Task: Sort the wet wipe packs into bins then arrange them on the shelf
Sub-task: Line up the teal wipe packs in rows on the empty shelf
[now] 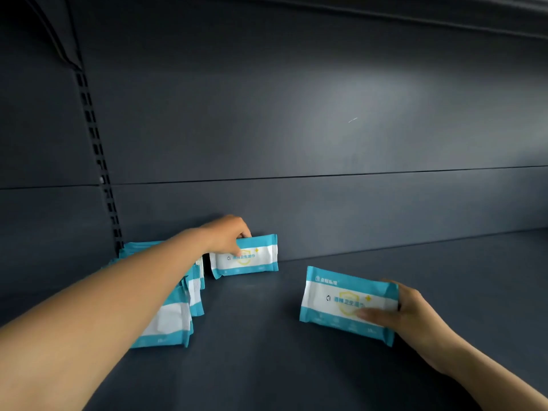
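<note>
From the head camera, the person is reaching both bare arms onto a dark grey shelf [296, 366]. The left hand [226, 235] is stretching toward the back panel [326, 120] and is gripping the top edge of a teal-and-white wet wipe pack [249, 258] — fingers curled over the upper edge, thumb pressing on its printed front. That pack is standing upright on its long edge, close to the back panel, at the right end of a row of packs [178, 307] that is running along the left side of the shelf toward the camera; the left forearm is covering much of that row.

The right hand [412, 312] is holding a second wet wipe pack [341, 304] by its right end — thumb lying across the front, the other fingers wrapping behind it. This pack is sitting tilted, printed face toward the camera, nearer the shelf's front and well apart from the row. Whether its lower edge is touching the shelf cannot be told.

A slotted upright [99, 161] is running down the left of the back panel.
</note>
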Available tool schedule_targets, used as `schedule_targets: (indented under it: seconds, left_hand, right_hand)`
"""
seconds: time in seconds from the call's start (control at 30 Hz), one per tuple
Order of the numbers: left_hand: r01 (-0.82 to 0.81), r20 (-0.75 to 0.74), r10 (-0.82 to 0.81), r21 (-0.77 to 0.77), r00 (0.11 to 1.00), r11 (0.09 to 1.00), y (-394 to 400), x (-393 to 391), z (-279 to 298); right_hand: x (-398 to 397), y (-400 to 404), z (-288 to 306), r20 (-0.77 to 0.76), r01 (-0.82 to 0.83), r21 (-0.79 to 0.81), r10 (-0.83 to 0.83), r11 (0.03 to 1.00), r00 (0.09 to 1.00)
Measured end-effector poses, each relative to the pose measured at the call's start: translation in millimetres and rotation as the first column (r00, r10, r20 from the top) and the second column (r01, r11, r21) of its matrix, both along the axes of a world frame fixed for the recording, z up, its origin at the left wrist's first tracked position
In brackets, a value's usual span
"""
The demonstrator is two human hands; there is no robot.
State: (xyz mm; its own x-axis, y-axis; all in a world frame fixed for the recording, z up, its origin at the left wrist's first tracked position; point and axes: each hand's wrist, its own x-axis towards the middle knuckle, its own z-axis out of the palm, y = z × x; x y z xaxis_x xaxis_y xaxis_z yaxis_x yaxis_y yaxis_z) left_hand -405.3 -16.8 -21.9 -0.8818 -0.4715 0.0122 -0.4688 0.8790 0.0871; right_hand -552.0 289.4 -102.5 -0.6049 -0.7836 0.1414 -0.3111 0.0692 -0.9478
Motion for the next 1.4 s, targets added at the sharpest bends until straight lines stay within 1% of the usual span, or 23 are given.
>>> schedule_targets:
  seconds: [0.07,0.13,0.2,0.27,0.3,0.4,0.47,0.5,0.57,0.63,0.73,0.87,0.93,1.07,1.27,1.33,1.4]
  left_hand:
    - [0.000,-0.043,-0.001,-0.030,0.999,1.000,-1.3,3.8,-1.3]
    - [0.008,-0.042,-0.013,-0.105,0.999,0.994,-0.4,7.1,-0.9]
    - [0.024,-0.016,-0.028,-0.222,0.999,0.975,-0.3,10.6,3.7]
    - [0.027,-0.034,-0.037,-0.261,0.999,0.965,-2.4,15.3,8.7]
    - [0.024,-0.052,-0.038,-0.239,0.998,0.971,-3.6,17.7,10.6]
    - [0.039,-0.122,-0.045,-0.057,0.992,0.998,-2.2,26.0,13.0]
    - [0.063,-0.141,-0.060,0.018,0.988,0.998,1.5,29.3,11.2]
    - [0.068,-0.128,-0.065,0.019,0.990,0.998,2.6,29.2,9.1]
    - [0.051,-0.080,-0.053,-0.032,0.995,0.998,2.5,26.8,3.2]
    - [0.010,-0.055,-0.017,-0.117,0.998,0.993,1.4,23.6,-3.2]
    - [-0.060,-0.074,0.043,-0.249,0.996,0.967,2.1,20.3,-10.7]
    - [-0.124,-0.055,0.111,-0.382,0.992,0.916,2.6,16.2,-14.7]
    - [-0.139,-0.038,0.136,-0.431,0.990,0.891,1.9,12.6,-14.1]
    - [-0.171,-0.015,0.193,-0.529,0.981,0.831,4.7,5.3,-17.4]
    - [-0.235,-0.014,0.278,-0.574,0.961,0.785,23.3,12.2,-6.8]
    - [-0.256,-0.026,0.288,-0.537,0.957,0.804,36.2,19.4,2.1]
    - [-0.261,-0.028,0.284,-0.495,0.958,0.829,54.0,28.0,10.5]
  right_hand:
    - [-1.5,-6.4,-0.5,-0.018,0.041,-0.006,-0.042,0.999,0.999]
    - [-3.2,-19.4,-0.6,-0.041,0.100,-0.021,-0.100,0.995,0.994]
    - [-3.4,-39.9,0.5,-0.066,0.107,-0.029,-0.109,0.994,0.992]
    - [-0.4,-65.5,-0.9,-0.072,0.086,-0.038,-0.088,0.996,0.993]
    - [2.0,-79.3,-2.4,-0.070,0.073,-0.041,-0.076,0.997,0.995]
    - [12.2,-121.5,-3.1,-0.072,0.026,-0.042,-0.029,0.999,0.997]
    - [19.6,-149.9,-1.5,-0.084,-0.003,-0.032,0.001,0.999,0.996]
    - [22.6,-163.2,-1.3,-0.089,-0.022,-0.032,0.019,0.999,0.996]
    - [26.4,-185.7,-2.9,-0.111,-0.032,-0.034,0.028,0.999,0.993]
    - [27.2,-199.5,-6.3,-0.189,0.032,-0.034,-0.038,0.999,0.981]
    - [25.3,-204.1,-7.6,-0.362,0.155,-0.089,-0.177,0.984,0.915]
    - [26.0,-202.3,-7.8,-0.520,0.160,-0.089,-0.183,0.983,0.834]
    - [24.2,-202.1,-9.0,-0.553,0.163,-0.096,-0.189,0.982,0.811]
    - [18.4,-202.9,-12.5,-0.570,0.204,-0.122,-0.237,0.971,0.787]
    - [22.7,-191.0,-7.2,-0.612,0.239,-0.115,-0.258,0.964,0.747]
    - [24.6,-175.8,-2.9,-0.619,0.258,-0.108,-0.267,0.960,0.738]
    - [25.8,-153.1,0.9,-0.664,0.243,-0.086,-0.238,0.966,0.709]
